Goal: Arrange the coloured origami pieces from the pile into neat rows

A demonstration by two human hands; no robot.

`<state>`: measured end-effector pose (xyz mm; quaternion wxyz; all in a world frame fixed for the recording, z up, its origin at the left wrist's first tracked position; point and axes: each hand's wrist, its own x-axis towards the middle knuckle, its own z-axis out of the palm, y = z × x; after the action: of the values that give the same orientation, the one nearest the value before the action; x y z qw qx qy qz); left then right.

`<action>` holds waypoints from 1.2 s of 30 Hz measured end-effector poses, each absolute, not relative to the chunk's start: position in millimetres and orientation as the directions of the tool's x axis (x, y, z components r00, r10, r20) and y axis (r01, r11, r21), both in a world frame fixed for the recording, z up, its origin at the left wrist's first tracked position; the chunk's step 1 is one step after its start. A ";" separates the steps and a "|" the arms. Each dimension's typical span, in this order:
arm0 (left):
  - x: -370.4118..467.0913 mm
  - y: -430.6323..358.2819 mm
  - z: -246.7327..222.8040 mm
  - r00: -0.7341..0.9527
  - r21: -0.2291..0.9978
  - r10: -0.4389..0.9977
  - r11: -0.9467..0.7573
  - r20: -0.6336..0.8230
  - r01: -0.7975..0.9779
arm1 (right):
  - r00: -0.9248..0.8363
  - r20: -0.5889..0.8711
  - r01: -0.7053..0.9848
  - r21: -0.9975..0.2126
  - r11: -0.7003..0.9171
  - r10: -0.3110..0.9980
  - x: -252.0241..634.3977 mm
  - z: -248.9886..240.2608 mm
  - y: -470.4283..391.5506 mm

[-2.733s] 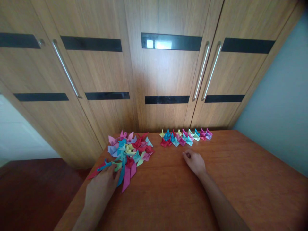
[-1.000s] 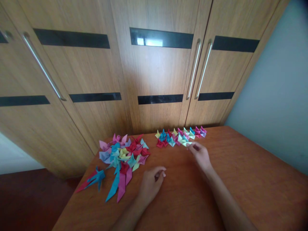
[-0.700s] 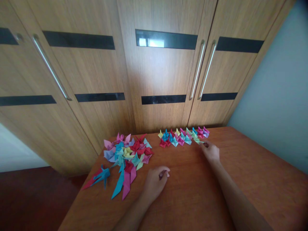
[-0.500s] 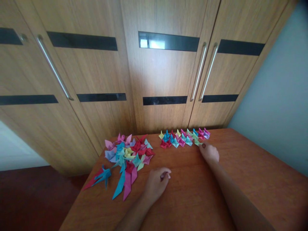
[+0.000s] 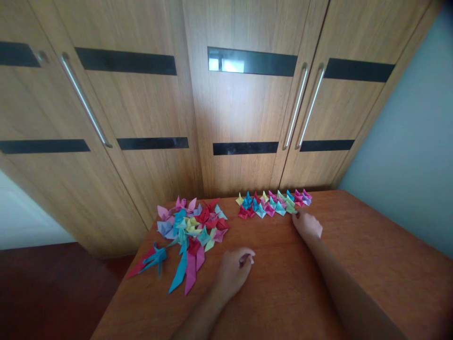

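Observation:
Folded paper pieces in pink, blue, red, yellow and green lie in a loose pile [image 5: 193, 226] on the left of the table. Toward the back edge, smaller-looking folded pieces stand close together in rows [image 5: 271, 205]. My right hand [image 5: 307, 226] is at the right end of the front row, its fingertips touching or just beside a light green piece [image 5: 290, 206]; whether they grip it is too small to tell. Over the table right of the pile, my left hand [image 5: 235, 269] is curled, thumb and fingers together, with no paper showing in it.
The brown wooden table [image 5: 276, 293] stands against a wooden wardrobe [image 5: 240, 108] with metal handles and dark strips. A blue paper piece [image 5: 155, 257] lies over a red one near the table's left edge. A pale wall [image 5: 410, 174] is at the right.
The whole view has shifted slightly, so things appear a little further right. My right hand has moved slightly left relative to the rows. My left hand stays curled.

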<state>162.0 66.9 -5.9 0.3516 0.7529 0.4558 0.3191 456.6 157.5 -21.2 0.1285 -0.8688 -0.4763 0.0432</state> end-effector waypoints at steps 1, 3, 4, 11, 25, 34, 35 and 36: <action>161.9 66.9 -5.6 0.380 0.819 0.911 -0.339 0.163 0.462 | 0.544 0.046 0.816 -0.263 -0.515 0.838 456.3 -21.2 157.8; 161.8 67.0 -5.1 0.378 0.817 0.911 -0.342 0.167 0.464 | 0.542 0.049 0.817 -0.264 -0.512 0.839 456.2 -21.4 157.5; 161.7 67.0 -4.8 0.377 0.816 0.911 -0.343 0.167 0.466 | 0.538 0.053 0.819 -0.267 -0.507 0.841 456.5 -21.7 156.6; 160.8 68.4 -6.0 0.389 0.826 0.906 -0.343 0.165 0.448 | 0.558 0.177 0.803 -0.363 -0.473 0.811 449.2 -21.9 140.2; 122.6 81.2 18.2 0.151 0.644 0.897 -0.407 0.415 0.648 | 0.027 0.286 0.815 -0.561 0.144 0.958 372.8 -35.5 119.3; 72.4 91.5 35.0 0.032 0.268 0.920 -0.147 0.390 0.952 | 0.015 0.326 0.774 -0.602 0.195 0.945 375.5 -36.4 120.4; 71.9 90.8 36.1 0.044 0.236 0.931 -0.138 0.364 0.962 | 0.014 0.328 0.771 -0.606 0.199 0.945 375.6 -36.6 120.6; 71.9 90.2 37.2 0.055 0.206 0.940 -0.131 0.337 0.970 | 0.015 0.330 0.767 -0.609 0.201 0.944 375.7 -36.7 120.8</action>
<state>71.9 90.2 37.2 -0.0375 0.7254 0.6581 0.1981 375.7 120.8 -36.7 0.3518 -0.6193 -0.6906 0.1256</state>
